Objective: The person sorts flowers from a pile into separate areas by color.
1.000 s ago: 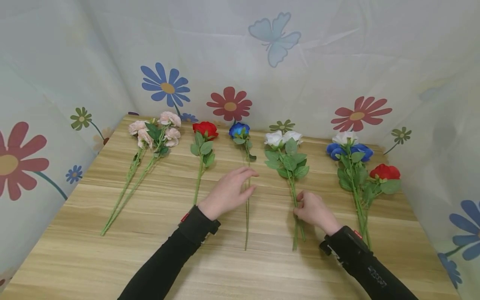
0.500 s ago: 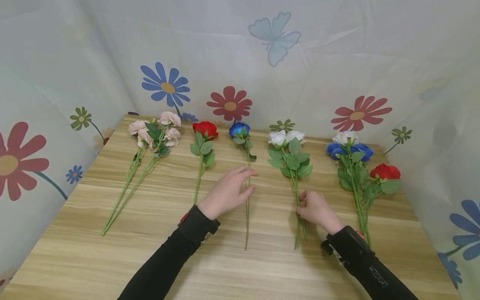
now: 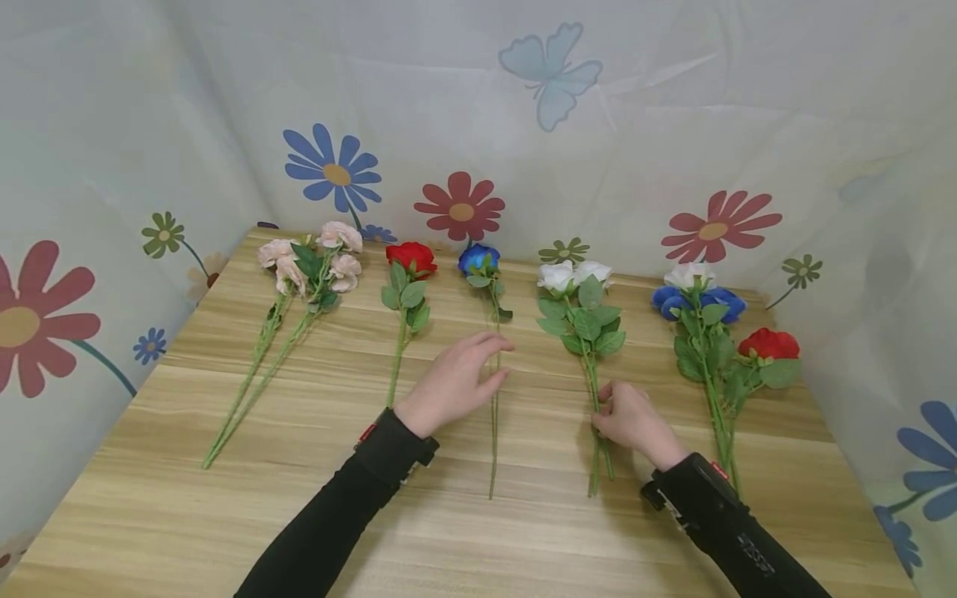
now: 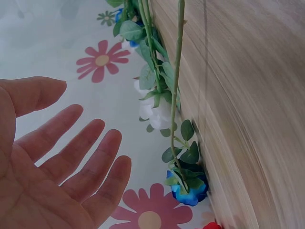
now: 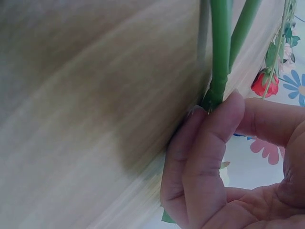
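My right hand (image 3: 634, 422) pinches the green stems of two white roses (image 3: 574, 277) that lie side by side on the table. In the right wrist view, the fingertips (image 5: 233, 107) meet at the stems (image 5: 220, 47), close to the wood. My left hand (image 3: 454, 378) hovers over the long stem of a blue rose (image 3: 478, 260), its fingers relaxed and holding nothing. The left wrist view shows that palm spread open, with the blue rose (image 4: 188, 186) beyond it. A red rose (image 3: 411, 259) lies just left of the blue one.
Pale pink flowers (image 3: 340, 237) on two stems lie at the left of the wooden table (image 3: 299, 523). To the right is a bunch of white and blue roses (image 3: 723, 303), with a red rose (image 3: 770, 343) beside it. A flower-printed cloth (image 3: 658, 124) hangs behind.
The white roses have shifted slightly to the right along with my right hand. My left hand has stayed in place.
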{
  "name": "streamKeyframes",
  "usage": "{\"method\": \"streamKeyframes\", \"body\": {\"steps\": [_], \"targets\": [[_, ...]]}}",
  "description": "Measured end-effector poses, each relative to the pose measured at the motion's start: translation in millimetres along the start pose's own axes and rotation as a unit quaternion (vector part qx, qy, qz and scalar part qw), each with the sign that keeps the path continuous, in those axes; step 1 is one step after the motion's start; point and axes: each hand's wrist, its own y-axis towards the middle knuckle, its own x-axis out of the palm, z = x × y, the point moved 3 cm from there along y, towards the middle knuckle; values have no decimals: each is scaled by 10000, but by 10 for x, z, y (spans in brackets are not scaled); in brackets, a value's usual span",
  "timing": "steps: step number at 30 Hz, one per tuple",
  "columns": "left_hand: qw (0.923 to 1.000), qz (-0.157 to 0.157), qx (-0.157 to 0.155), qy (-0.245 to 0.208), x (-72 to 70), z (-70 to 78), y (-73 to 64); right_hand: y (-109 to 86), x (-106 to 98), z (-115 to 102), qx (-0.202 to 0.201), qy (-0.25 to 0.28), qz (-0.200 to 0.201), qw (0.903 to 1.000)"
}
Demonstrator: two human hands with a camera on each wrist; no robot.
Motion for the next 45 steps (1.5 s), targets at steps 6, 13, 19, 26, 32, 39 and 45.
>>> {"method": "streamKeyframes", "body": {"steps": [6,13,19,26,32,39,45], "targets": [[10000,36,16,2,-15,5,-11,-55,-19,-7,177,-41,-31,9998],[9998,159,102,35,-33,-60,-67,-188,-165,-28,-472,-119,677,9965],[9996,103,94,248,-19,-102,-139,-266,-234,68,-1209,12,1566,9802],[9985,-59,122,535,10,-119,-204,-336,-318,190,-1282,42,1773,9758],[9949,-269,205,954,36,-122,-225,-371,-374,278,-1332,-32,1839,9739],[9914,-459,359,1176,53,-104,-214,-372,-467,382,-1420,-181,2066,9679],[9887,-543,483,1314,50,-58,-171,-387,-630,460,-1380,-320,2355,9615]]}}
